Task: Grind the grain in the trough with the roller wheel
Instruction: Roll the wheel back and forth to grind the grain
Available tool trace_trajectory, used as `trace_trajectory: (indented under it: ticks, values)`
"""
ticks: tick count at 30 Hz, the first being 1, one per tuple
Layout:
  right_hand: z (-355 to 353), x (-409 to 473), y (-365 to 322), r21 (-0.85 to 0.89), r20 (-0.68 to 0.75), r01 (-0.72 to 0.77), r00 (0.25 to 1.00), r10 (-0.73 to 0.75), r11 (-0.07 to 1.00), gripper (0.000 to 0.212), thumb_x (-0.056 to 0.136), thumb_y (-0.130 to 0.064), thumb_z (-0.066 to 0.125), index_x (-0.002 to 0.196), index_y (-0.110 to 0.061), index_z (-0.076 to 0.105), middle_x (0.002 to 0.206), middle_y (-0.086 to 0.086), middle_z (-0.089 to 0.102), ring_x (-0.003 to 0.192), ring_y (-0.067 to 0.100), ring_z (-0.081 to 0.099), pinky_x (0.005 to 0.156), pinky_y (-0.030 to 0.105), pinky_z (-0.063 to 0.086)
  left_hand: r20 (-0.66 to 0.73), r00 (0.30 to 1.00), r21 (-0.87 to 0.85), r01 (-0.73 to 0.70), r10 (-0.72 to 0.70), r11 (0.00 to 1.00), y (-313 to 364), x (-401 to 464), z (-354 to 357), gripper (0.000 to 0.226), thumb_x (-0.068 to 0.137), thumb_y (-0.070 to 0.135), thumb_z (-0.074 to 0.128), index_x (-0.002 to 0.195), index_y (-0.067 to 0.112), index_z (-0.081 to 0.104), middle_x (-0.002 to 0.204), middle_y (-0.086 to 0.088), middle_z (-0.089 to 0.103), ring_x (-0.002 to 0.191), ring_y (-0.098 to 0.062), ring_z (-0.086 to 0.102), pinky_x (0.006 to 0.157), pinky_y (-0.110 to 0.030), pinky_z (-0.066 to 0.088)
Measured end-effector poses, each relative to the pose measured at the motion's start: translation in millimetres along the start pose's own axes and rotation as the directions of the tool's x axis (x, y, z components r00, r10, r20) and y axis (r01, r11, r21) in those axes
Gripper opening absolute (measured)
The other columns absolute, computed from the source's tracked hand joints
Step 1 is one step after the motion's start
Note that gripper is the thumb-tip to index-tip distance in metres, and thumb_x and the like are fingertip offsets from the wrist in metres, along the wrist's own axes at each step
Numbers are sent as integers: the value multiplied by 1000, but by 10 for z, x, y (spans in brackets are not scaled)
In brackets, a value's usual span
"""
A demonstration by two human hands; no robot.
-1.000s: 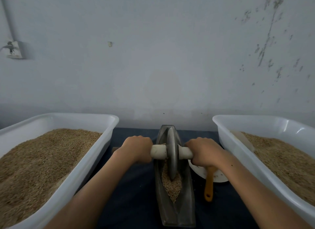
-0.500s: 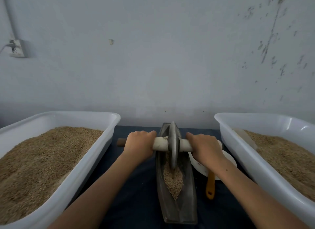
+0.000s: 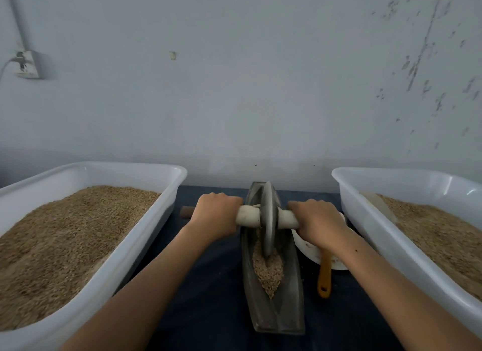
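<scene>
Hands first: our left hand [image 3: 217,215] is curled tight round the left end of the pale axle [image 3: 249,216], knuckles up, just left of frame centre. Our right hand [image 3: 318,224] wraps the right end of that axle the same way, fingers fully closed over it, thumb hidden beneath. Both forearms reach in from the lower corners of the frame.

Between our fists the wheel [image 3: 268,220] stands upright on its edge, a grey disc with the axle through its middle. Its lower rim sits down in the trough [image 3: 292,298], a long, narrow, boat-shaped grey vessel that runs from the wall toward us through the centre of the frame. The wheel sits in the trough's far half. Grain [image 3: 268,272] lies in the groove, heaped just in front of the wheel and tapering to a point nearer us; the wheel's rim touches the far end of the heap.

We see a dark blue cloth [image 3: 208,298] under the trough. At lower left a white tub [image 3: 146,235] holds a large mound of grain, and at right a second white tub [image 3: 370,225] holds more. Under our right wrist sits a white dish [image 3: 305,246], with an orange handle [image 3: 324,280] pointing toward us beside the trough. A socket [image 3: 27,64] hangs on the wall at upper left.
</scene>
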State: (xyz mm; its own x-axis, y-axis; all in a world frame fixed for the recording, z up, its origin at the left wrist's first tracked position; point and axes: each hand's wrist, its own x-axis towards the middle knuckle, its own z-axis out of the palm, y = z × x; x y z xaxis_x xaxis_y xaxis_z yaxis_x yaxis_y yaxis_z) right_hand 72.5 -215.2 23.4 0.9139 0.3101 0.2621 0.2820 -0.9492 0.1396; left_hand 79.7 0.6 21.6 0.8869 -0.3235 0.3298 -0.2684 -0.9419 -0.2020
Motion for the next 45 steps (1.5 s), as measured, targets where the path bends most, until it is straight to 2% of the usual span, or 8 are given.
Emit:
trace_trajectory:
  ticks: [6, 13, 17, 23, 27, 36, 40, 45]
  values:
    - [101, 3, -15, -2, -122, -27, 992, 27, 1000, 25, 88, -17, 55, 90, -26, 31, 76, -5, 50, 65, 16, 42, 60, 29, 29, -104, 994, 7, 43, -42, 999, 21, -5, 54, 18, 85, 29, 55, 99, 22, 47, 90, 1, 62, 74, -18, 55, 62, -29, 33]
    - [-126, 1, 10, -4, 222, 46, 974, -44, 999, 24, 82, -17, 57, 105, -23, 57, 91, -1, 62, 76, 16, 56, 59, 26, 36, 269, 962, -117, -9, 40, 993, -66, 16, -63, 31, 77, 33, 65, 105, 20, 58, 90, 2, 61, 78, -16, 55, 66, -29, 40]
    - [-147, -4, 23, 55, 278, 37, 959, -51, 998, 30, 81, -18, 60, 111, -24, 58, 91, -4, 61, 80, 15, 58, 61, 25, 37, 271, 962, -100, -4, 31, 995, -37, 2, -73, 30, 77, 31, 66, 103, 19, 58, 77, 5, 51, 72, -14, 50, 64, -29, 38]
    - [35, -1, -8, -10, -56, 11, 998, -11, 1000, 19, 85, -19, 58, 99, -27, 47, 78, -7, 51, 67, 15, 47, 61, 28, 31, 2, 1000, -59, 3, -3, 998, -34, 10, 25, 23, 83, 31, 59, 103, 23, 52, 95, 0, 63, 84, -20, 59, 66, -30, 36]
    - [155, 12, -8, -42, -198, -19, 980, 10, 999, 18, 87, -21, 57, 94, -25, 41, 73, -8, 46, 63, 14, 43, 58, 28, 31, -48, 999, -75, 15, -19, 997, -18, 9, 59, 21, 85, 31, 57, 103, 22, 51, 94, 0, 63, 82, -19, 59, 66, -29, 39]
    - [-93, 18, 58, 24, 208, 60, 976, -64, 998, 21, 80, -19, 60, 98, -28, 53, 86, -5, 59, 73, 14, 53, 55, 25, 32, 311, 950, -127, 4, 36, 992, -67, 21, -101, 32, 77, 31, 65, 106, 18, 59, 89, 1, 61, 78, -17, 56, 67, -30, 41]
    - [-103, 17, 59, 40, 240, 55, 969, -63, 998, 24, 79, -21, 62, 102, -27, 56, 80, -7, 55, 72, 13, 54, 50, 23, 29, 242, 970, -68, -6, 22, 998, -45, 15, -84, 30, 78, 31, 64, 105, 19, 59, 94, -1, 64, 84, -20, 60, 67, -30, 41]
    - [15, 26, 53, 13, 19, 12, 1000, -13, 1000, 21, 84, -19, 56, 87, -31, 39, 81, -6, 57, 66, 15, 46, 57, 28, 30, -47, 999, -18, 6, -6, 1000, -16, 11, 17, 22, 86, 31, 57, 104, 20, 51, 96, 0, 63, 85, -20, 60, 65, -29, 36]
